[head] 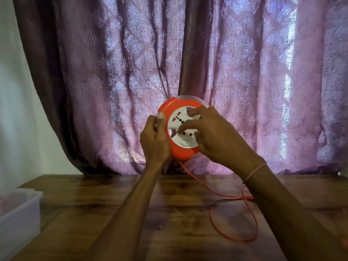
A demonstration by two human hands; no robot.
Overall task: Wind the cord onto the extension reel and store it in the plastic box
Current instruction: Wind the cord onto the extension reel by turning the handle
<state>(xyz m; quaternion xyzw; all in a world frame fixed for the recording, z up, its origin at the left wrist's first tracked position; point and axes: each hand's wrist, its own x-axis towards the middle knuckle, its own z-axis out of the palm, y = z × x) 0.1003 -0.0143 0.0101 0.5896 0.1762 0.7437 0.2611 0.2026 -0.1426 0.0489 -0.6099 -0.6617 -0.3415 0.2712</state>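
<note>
Reel [180,129] held above table [113,213]; cord [235,219] loops right, box [18,213] far left.

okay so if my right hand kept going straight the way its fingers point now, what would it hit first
The right hand points left, its fingers already on the white socket face of the orange reel. Past that, probably the left hand gripping the reel's left edge, though depth is unclear.

readable text: none anywhere, honestly
reel face: the white socket plate on the extension reel [181,129] only shows slots and holes, no lettering I can make out
oval spot: low on that same plate, looks blank or too blurry to read
</note>
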